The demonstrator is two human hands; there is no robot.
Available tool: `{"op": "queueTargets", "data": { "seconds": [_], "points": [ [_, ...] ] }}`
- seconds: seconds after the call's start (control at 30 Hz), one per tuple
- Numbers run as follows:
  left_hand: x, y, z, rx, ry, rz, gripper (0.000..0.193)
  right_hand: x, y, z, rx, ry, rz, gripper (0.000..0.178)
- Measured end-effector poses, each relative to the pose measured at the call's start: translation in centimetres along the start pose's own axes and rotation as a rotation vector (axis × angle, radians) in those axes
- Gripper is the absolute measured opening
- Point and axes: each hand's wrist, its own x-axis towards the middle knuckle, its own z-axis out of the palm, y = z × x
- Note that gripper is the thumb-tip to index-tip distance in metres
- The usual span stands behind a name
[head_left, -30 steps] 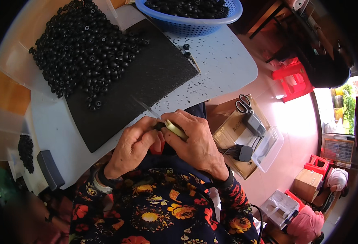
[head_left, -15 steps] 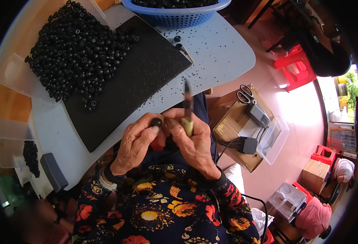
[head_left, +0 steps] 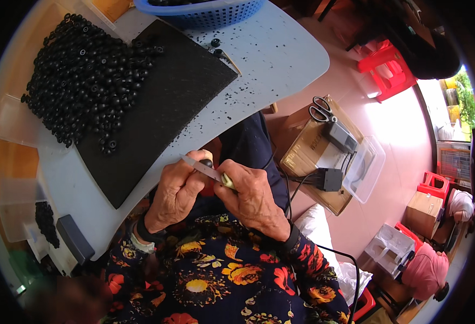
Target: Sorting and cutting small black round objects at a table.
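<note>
My left hand (head_left: 177, 186) pinches a small round black rubber-like piece (head_left: 207, 162) between thumb and finger. My right hand (head_left: 252, 195) is closed round the pale green handle (head_left: 227, 180) of a small knife. Its blade (head_left: 201, 167) lies across the black piece, with the tip pointing up and left past my left fingers. Beyond my hands, a heap of similar black pieces (head_left: 81, 81) covers part of a black mat (head_left: 156, 108) on the pale table (head_left: 280, 48).
A blue basket (head_left: 210, 17) holds more black pieces at the table's far edge. Black crumbs dot the tabletop. At right on the floor, a cardboard box (head_left: 297, 159) carries scissors (head_left: 322, 109), a black adapter (head_left: 328, 179) and a clear lid (head_left: 366, 170). Red stools (head_left: 387, 70) stand farther off.
My right hand has turned the knife from pointing away from me to lying leftward across the black piece. The view has shifted slightly; my left hand still pinches the piece.
</note>
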Motion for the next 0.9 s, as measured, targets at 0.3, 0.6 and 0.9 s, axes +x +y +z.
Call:
{"op": "queueTargets", "data": {
  "seconds": [0.3, 0.6, 0.9],
  "points": [
    [0.3, 0.6, 0.0, -0.054, -0.038, -0.010, 0.035, -0.1, 0.3, 0.4, -0.047, 0.042, -0.046, 0.023],
    [0.4, 0.7, 0.3, -0.150, -0.013, -0.077, 0.024, -0.1, 0.3, 0.2, -0.019, 0.041, -0.075, 0.023],
    [0.8, 1.6, 0.5, -0.141, 0.001, -0.086, 0.023, -0.1, 0.4, -0.1, -0.035, 0.006, -0.047, 0.025]
  ]
}}
